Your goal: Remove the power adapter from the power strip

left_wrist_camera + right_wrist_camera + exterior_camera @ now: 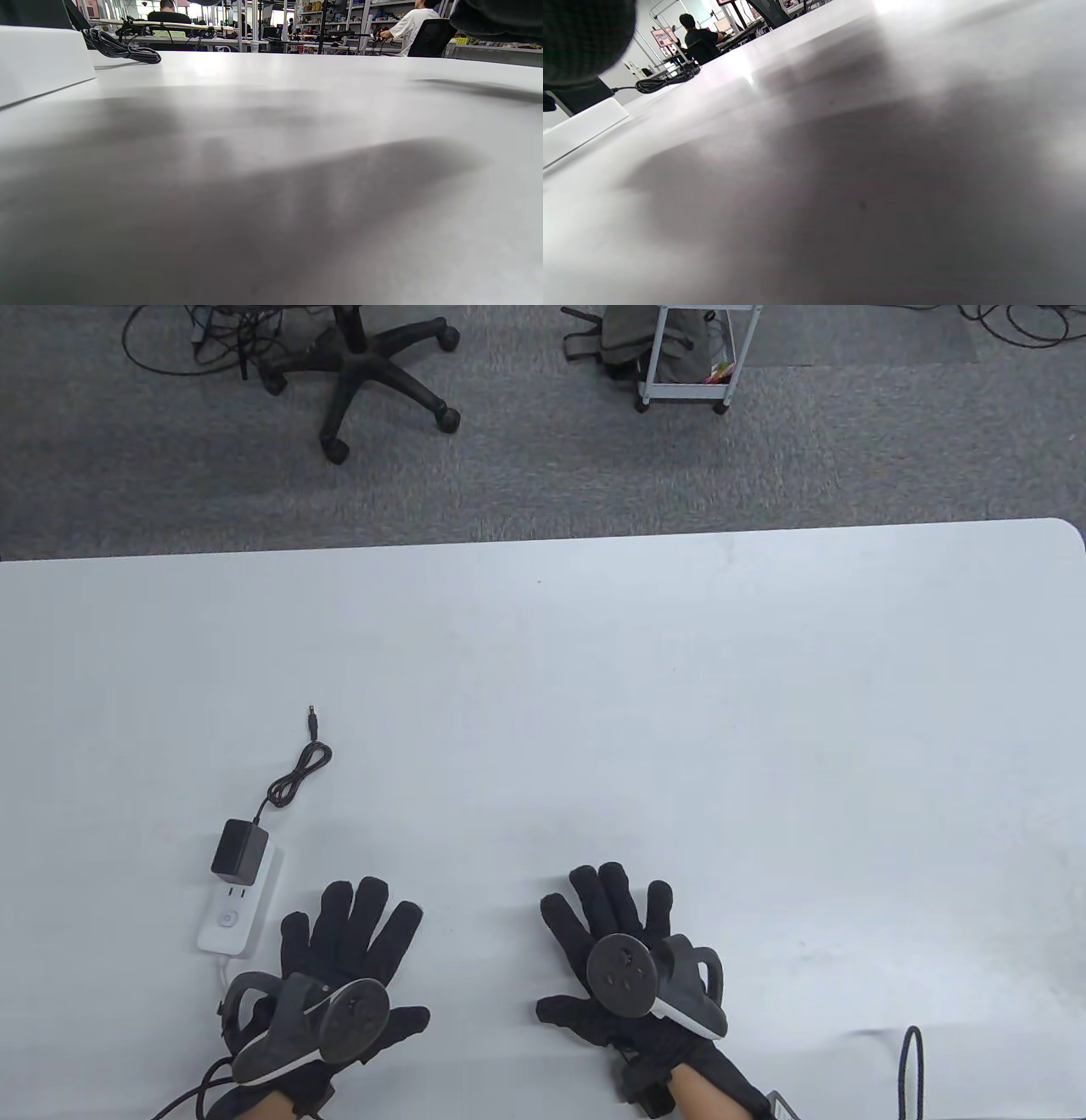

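A black power adapter point(239, 853) sits plugged into the far end of a white power strip point(240, 909) at the table's near left. Its thin black cable point(293, 780) coils away and ends in a barrel plug point(313, 722). My left hand point(348, 937) lies flat and empty on the table just right of the strip, fingers spread. My right hand point(612, 912) lies flat and empty further right. The left wrist view shows the strip's white side point(38, 63) and the coiled cable point(123, 48). The right wrist view shows the strip point(581, 127) and adapter point(581, 98) at far left.
The white table point(679, 729) ends at a far edge with grey carpet beyond, where an office chair base point(365, 373) and a white cart point(687, 356) stand. A black cable loop point(912, 1069) lies at the near right edge.
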Demonstrator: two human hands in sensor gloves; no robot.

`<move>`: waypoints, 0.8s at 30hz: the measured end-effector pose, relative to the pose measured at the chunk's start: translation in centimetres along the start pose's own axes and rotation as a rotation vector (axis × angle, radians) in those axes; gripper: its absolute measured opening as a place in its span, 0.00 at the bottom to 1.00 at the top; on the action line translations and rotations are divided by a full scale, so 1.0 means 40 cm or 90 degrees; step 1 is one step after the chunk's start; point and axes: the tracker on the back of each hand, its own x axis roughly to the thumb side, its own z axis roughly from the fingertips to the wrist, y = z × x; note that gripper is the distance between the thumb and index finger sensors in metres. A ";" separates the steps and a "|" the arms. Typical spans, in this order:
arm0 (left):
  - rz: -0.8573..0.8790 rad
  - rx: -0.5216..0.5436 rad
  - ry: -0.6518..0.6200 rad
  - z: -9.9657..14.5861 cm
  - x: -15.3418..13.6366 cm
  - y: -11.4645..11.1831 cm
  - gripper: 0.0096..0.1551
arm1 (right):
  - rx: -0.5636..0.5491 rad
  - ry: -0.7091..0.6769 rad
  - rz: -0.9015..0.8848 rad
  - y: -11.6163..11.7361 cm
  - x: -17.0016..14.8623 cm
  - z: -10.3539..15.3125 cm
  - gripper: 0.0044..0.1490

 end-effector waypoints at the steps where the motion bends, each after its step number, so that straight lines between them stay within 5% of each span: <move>1: 0.000 -0.002 0.000 0.000 -0.001 -0.001 0.62 | 0.001 0.000 0.001 0.000 0.000 0.000 0.63; 24: 0.025 0.061 0.045 0.019 -0.036 0.029 0.61 | 0.006 -0.013 -0.010 -0.001 0.002 -0.002 0.63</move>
